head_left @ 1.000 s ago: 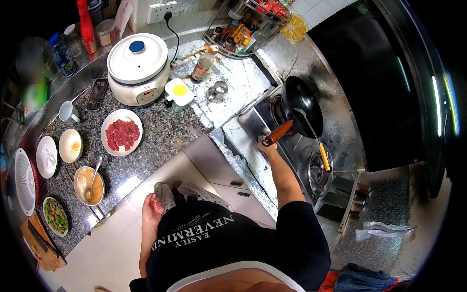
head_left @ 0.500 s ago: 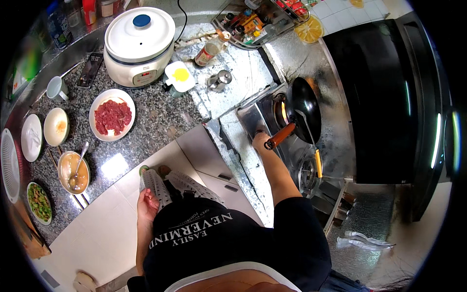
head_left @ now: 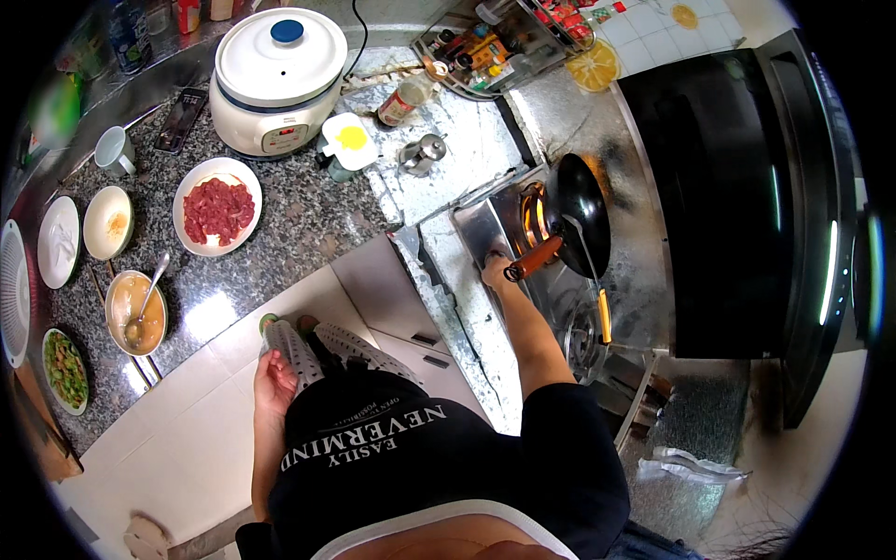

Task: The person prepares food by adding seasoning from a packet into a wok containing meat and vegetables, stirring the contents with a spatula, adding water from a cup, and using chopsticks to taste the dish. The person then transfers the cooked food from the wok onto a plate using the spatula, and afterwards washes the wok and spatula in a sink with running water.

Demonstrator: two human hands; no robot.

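My right hand (head_left: pixel 497 269) is at the front of the gas stove (head_left: pixel 480 229), its fingers closed round a dark control knob, partly hidden. Close to it, the brown wooden handle of a black wok (head_left: pixel 579 219) points my way. Orange flame (head_left: pixel 534 213) shows on the burner at the wok's left side. A metal cooking utensil with a yellow handle (head_left: pixel 605 317) rests in the wok, its handle over the rim. Down at my left side hangs my left hand (head_left: pixel 273 381), empty, with loosely bent fingers.
On the left counter are a plate of raw sliced meat (head_left: pixel 218 207), a bowl of sauce with a spoon (head_left: pixel 135 313), a dish of chopped green vegetables (head_left: pixel 65 371) and a white electric cooker (head_left: pixel 280 84). A glass bottle (head_left: pixel 403 101) and metal pot (head_left: pixel 423 154) stand near the stove. A black range hood (head_left: pixel 719 205) rises at right.
More orange flame shows beside the wok now, and the wok sits slightly farther from the burner's left edge in view. My right hand stays at the knob; my view has shifted slightly.
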